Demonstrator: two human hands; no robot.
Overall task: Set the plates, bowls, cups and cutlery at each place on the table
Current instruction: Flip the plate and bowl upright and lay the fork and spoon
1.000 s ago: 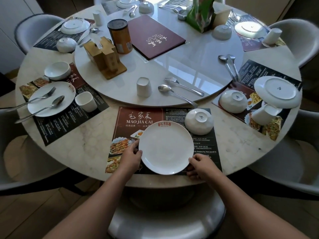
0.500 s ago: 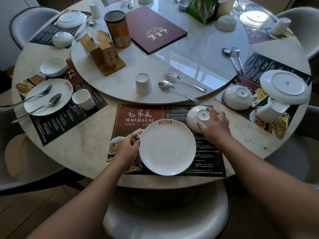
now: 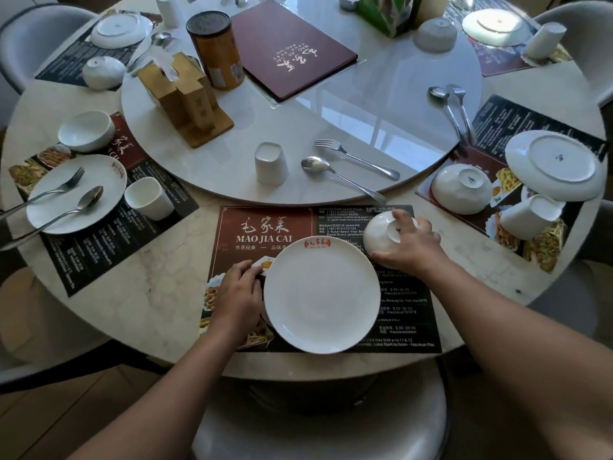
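A white plate [image 3: 321, 293] lies face up on the dark placemat [image 3: 265, 227] at the near place. My left hand [image 3: 238, 295] rests against the plate's left rim. My right hand [image 3: 409, 244] grips an upside-down white bowl [image 3: 378, 234] at the plate's upper right, tilting it. Beyond, on the round turntable [image 3: 365, 111], stand an inverted white cup [image 3: 270, 163], a fork [image 3: 355, 158] and a spoon [image 3: 338, 177].
The left place has a plate with fork and spoon [image 3: 74, 194], a cup [image 3: 147, 198] and an upright bowl [image 3: 87, 131]. At the right place lie an inverted plate [image 3: 554, 165], bowl [image 3: 461, 189] and cup [image 3: 527, 216]. A tissue holder [image 3: 185, 101], canister [image 3: 214, 49] and menu [image 3: 292, 48] occupy the turntable.
My right hand left the plate's right rim, reached up to the inverted bowl and closed on it, and the bowl is now tilted. My left hand stayed at the plate.
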